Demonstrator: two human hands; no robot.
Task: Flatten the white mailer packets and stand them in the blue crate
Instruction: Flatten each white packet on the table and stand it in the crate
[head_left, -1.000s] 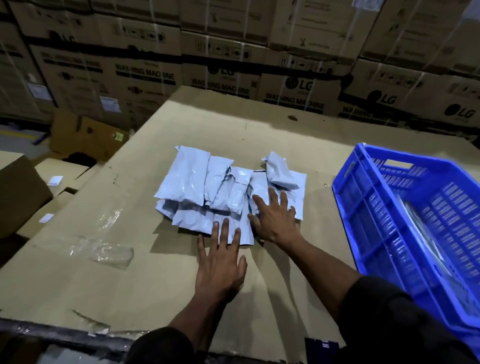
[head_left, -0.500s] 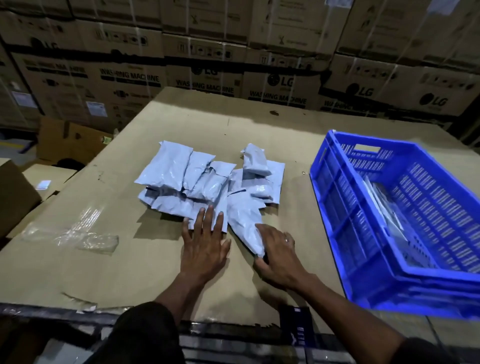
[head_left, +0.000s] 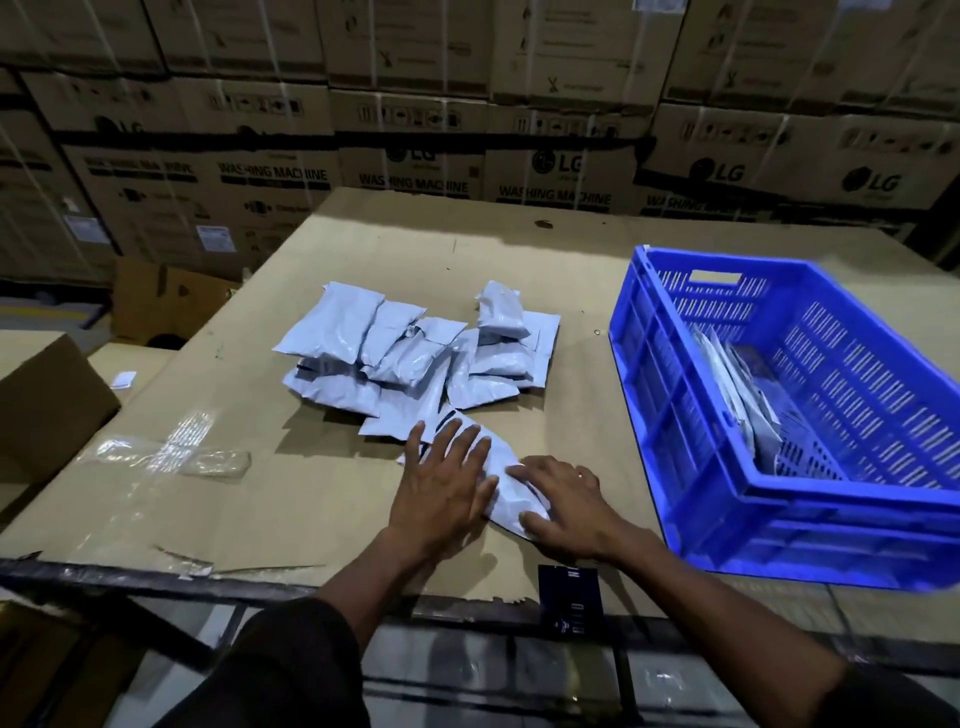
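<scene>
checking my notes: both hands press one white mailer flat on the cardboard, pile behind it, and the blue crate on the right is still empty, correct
Not quite: the blue crate is not empty. The head view shows a few white packets already leaning inside it. The rest holds: left hand and right hand press one mailer, pile behind.

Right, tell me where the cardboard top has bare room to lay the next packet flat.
Bare cardboard lies left of the left hand, between the clear tape scrap and the near edge, and in the strip between the packet pile and the blue crate. The far end behind the pile is bare too. It is crowded mid-table, where both hands press one packet.
</scene>
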